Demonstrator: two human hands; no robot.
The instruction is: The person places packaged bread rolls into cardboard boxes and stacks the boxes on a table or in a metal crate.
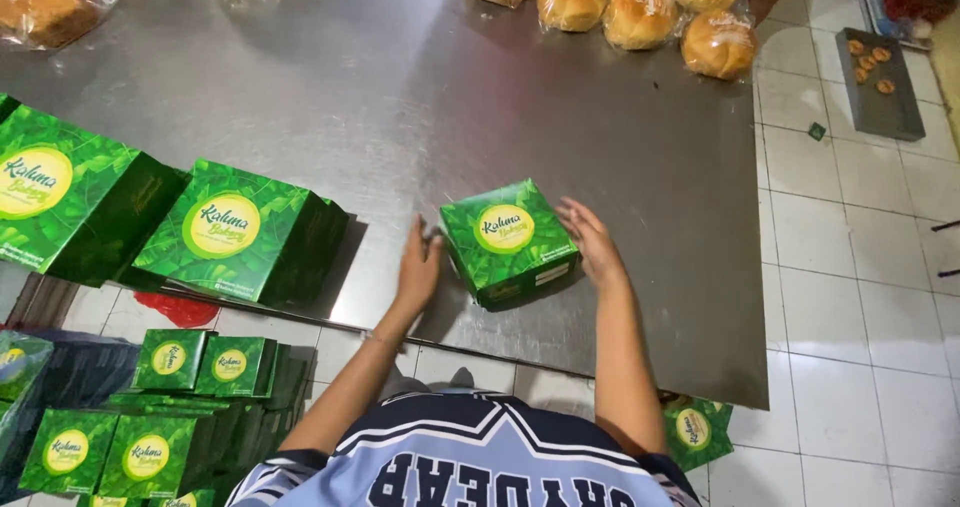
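I saw my left hand (pixel 418 267) and right hand (pixel 592 242), fingers spread apart, flanking the small green box (pixel 508 237) on the steel surface (pixel 400 97), gripping nothing.

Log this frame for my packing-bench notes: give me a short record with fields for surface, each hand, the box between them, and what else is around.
surface: steel table, tiled floor to its right
left hand: open, beside the left side of the small green box; contact unclear
right hand: open, fingers at the box's right edge
box: closed, square, yellow round label on lid, near the table's front edge
on table: larger green boxes at left, wrapped buns at the far edge
below table: stacked small green boxes
floor: tray of pastries
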